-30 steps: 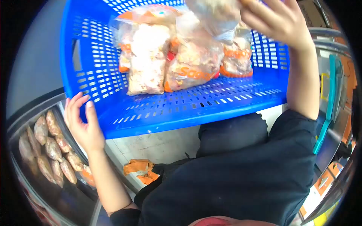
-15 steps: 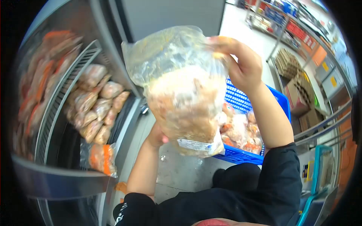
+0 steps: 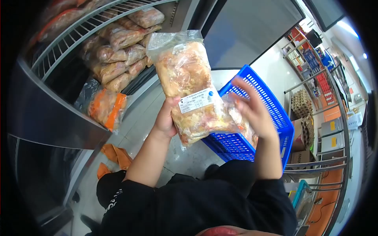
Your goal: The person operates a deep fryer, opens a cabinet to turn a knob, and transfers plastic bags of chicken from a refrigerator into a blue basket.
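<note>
My left hand (image 3: 167, 118) grips a clear plastic bag of frozen chicken pieces (image 3: 187, 70) by its lower left edge. A white printed label faces me on the bag, and its loose plastic top points away from me. To the right, my right hand (image 3: 254, 110) is apart from the bag, fingers spread and slightly blurred, above the blue plastic basket (image 3: 271, 102). More bagged meat (image 3: 246, 126) lies inside that basket, partly hidden by my right hand and the held bag.
On the left stands an open fridge with a wire shelf (image 3: 59, 47) and stacked meat bags (image 3: 122, 51). An orange-striped bag (image 3: 106, 108) rests at its front edge. An orange cloth (image 3: 118, 155) lies on the floor. Metal racks with egg trays (image 3: 301, 104) stand right.
My right hand has let go of the bag's top and moved right and down. The bag has turned so its label faces me squarely. My view has swung, shifting the fridge and basket.
</note>
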A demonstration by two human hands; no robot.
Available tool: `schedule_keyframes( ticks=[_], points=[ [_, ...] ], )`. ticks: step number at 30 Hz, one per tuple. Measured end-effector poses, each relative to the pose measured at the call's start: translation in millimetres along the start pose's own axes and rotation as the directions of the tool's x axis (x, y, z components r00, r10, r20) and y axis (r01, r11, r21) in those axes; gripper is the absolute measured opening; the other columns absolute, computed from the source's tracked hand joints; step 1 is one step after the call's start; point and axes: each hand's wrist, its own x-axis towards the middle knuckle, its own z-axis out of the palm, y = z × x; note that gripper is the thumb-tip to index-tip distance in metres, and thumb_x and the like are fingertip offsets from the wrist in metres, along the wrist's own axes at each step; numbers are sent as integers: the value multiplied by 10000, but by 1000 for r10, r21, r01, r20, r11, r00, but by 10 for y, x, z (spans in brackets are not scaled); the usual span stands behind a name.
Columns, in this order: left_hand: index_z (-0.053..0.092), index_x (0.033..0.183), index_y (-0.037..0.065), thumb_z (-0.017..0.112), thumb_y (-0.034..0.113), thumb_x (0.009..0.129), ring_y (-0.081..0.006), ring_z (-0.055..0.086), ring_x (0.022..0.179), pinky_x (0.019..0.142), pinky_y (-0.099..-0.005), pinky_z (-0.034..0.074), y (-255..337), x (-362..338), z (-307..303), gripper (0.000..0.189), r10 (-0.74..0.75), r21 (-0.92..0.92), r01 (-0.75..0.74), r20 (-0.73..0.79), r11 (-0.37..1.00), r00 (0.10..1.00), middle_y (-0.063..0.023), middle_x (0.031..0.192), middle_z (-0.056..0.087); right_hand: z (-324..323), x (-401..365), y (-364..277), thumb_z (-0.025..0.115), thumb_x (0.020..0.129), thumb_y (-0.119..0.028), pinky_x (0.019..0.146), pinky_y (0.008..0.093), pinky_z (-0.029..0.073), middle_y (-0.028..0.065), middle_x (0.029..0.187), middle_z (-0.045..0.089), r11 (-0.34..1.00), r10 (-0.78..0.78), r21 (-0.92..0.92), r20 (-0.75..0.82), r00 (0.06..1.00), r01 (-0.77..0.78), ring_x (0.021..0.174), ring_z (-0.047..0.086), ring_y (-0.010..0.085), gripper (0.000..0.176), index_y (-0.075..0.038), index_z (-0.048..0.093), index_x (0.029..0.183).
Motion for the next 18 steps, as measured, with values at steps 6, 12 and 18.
schedule_keyframes(
  ticks=[6, 12, 18],
  points=[
    [234, 1311, 19, 502, 274, 813, -276, 476, 1113, 924, -397, 417, 9, -6, -226, 621, 5, 10, -4, -63, 1000, 998, -167, 1233, 432, 287, -435, 292, 631, 802, -171, 934, 385, 384, 120, 1304, 382, 994, 109, -10, -20, 994, -109, 1161, 447, 278, 588, -79, 343, 1307],
    [267, 1301, 20, 488, 272, 818, -259, 462, 1123, 920, -380, 417, 7, -8, -274, 588, 55, 69, -42, -199, 997, 978, -154, 1236, 434, 357, -389, 471, 644, 776, -127, 921, 369, 387, 113, 1270, 418, 995, 90, -40, -8, 996, -90, 1127, 474, 253, 578, -69, 371, 1282],
    [358, 1247, -11, 431, 334, 838, -267, 530, 1045, 893, -397, 438, 355, -106, -618, 540, 172, 195, -102, -382, 975, 908, -159, 1184, 497, 37, -314, 991, 664, 730, -105, 920, 380, 362, 174, 1173, 477, 824, -85, -565, -170, 982, -26, 1121, 431, 329, 457, -15, 491, 1143]
  ],
)
